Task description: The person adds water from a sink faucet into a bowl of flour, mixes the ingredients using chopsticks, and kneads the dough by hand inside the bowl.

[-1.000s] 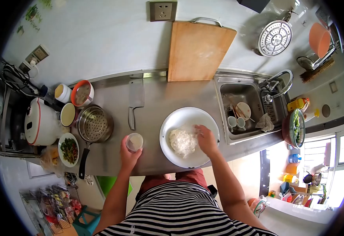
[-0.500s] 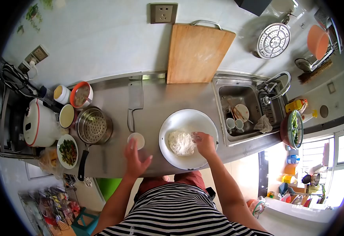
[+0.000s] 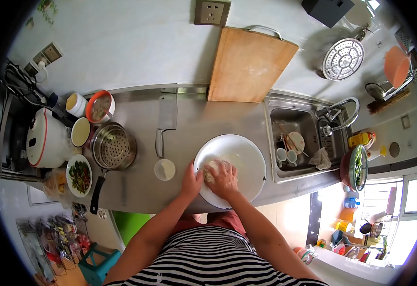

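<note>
A white enamel bowl (image 3: 249,190) with a dark rim stands near the counter's front edge. My left hand (image 3: 190,181) grips its left rim, the thumb toward the inside. Inside the bowl, my right hand (image 3: 224,179) presses down on a pale, floury lump of dough (image 3: 209,174), its fingers curled over it. Much of the lump is hidden under that hand. Just left of the bowl is a small round cup (image 3: 164,169) with something white in it. Behind the cup lies a cleaver (image 3: 167,114), its handle pointing toward me.
On the left are a steamer pot (image 3: 113,145) with a black handle, a plate of chopped greens (image 3: 79,176), an orange-rimmed bowl (image 3: 100,107) and a rice cooker (image 3: 46,138). A wooden cutting board (image 3: 249,66) leans on the wall. The sink (image 3: 289,119) at right holds cups.
My left hand has moved right from beside the small cup to the bowl's rim. My right hand has moved left onto the lump. The view has shifted slightly.
</note>
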